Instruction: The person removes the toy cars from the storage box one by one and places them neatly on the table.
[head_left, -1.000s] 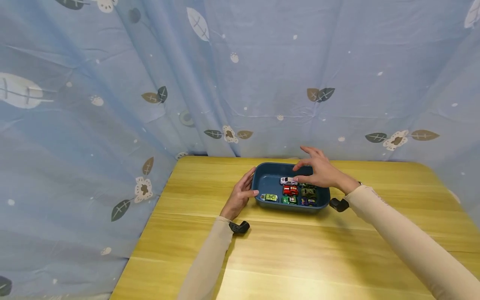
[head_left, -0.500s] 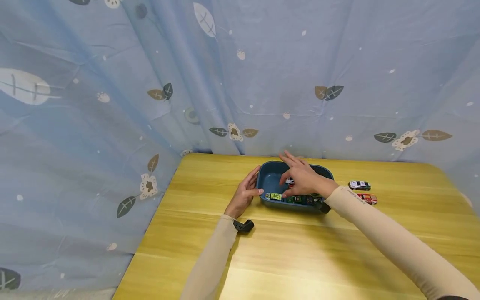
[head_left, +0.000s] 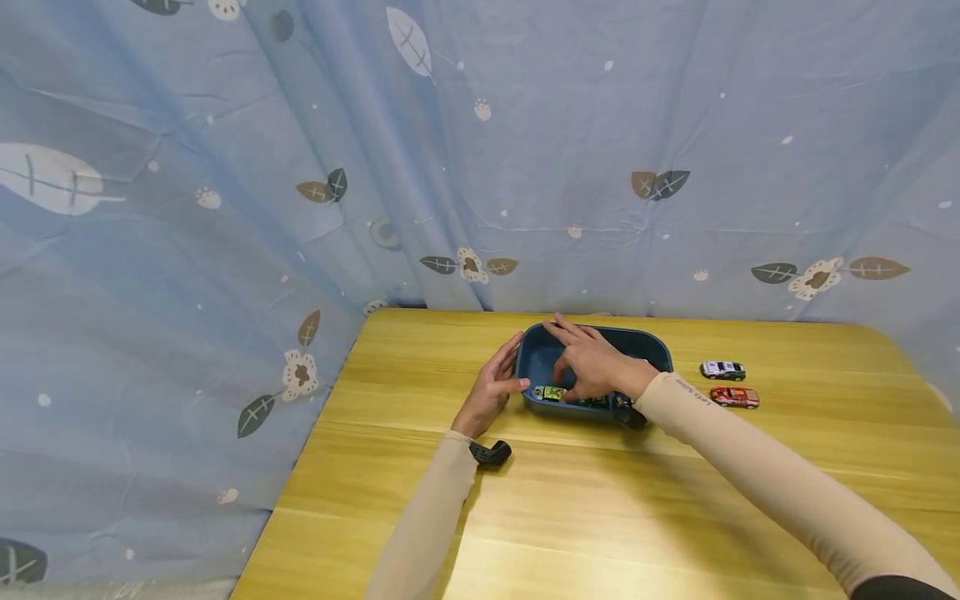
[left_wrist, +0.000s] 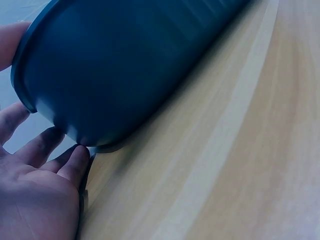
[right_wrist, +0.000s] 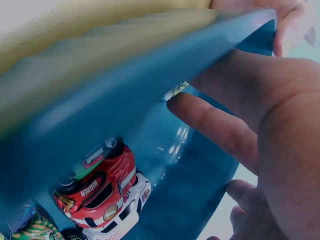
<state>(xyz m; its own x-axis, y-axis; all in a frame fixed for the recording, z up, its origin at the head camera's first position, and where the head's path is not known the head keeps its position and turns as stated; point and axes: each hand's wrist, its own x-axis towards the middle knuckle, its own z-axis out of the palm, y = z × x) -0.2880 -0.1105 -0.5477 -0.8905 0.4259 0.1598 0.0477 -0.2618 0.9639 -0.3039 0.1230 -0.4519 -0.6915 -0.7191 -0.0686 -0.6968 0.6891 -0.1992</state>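
Observation:
A blue plastic bin (head_left: pixel 645 340) stands on the table. My left hand (head_left: pixel 491 387) grips its left end, thumb over the rim and fingers against the outer wall (left_wrist: pixel 100 75). My right hand (head_left: pixel 596 362) reaches inside, thumb and forefinger at the right end of a yellow-green toy car (head_left: pixel 550 393). In the right wrist view that car (right_wrist: pixel 177 90) shows beside the forefinger; the rim hides the thumb tip, so a pinch cannot be confirmed. A red toy car (right_wrist: pixel 102 192), a white toy car (right_wrist: pixel 122 217) and a camouflage toy car (right_wrist: pixel 37 230) lie farther along the bin.
To the bin's right, a white-and-green toy car (head_left: pixel 722 370) and a red toy car (head_left: pixel 735 397) stand on the wooden table (head_left: pixel 570 500). A patterned blue curtain (head_left: pixel 570 150) hangs behind the table and at its left.
My right hand has moved left and forward-down from the white car to the yellow-green car, uncovering two toy cars on the table. Its thumb and forefinger are closer together. My left hand keeps its hold.

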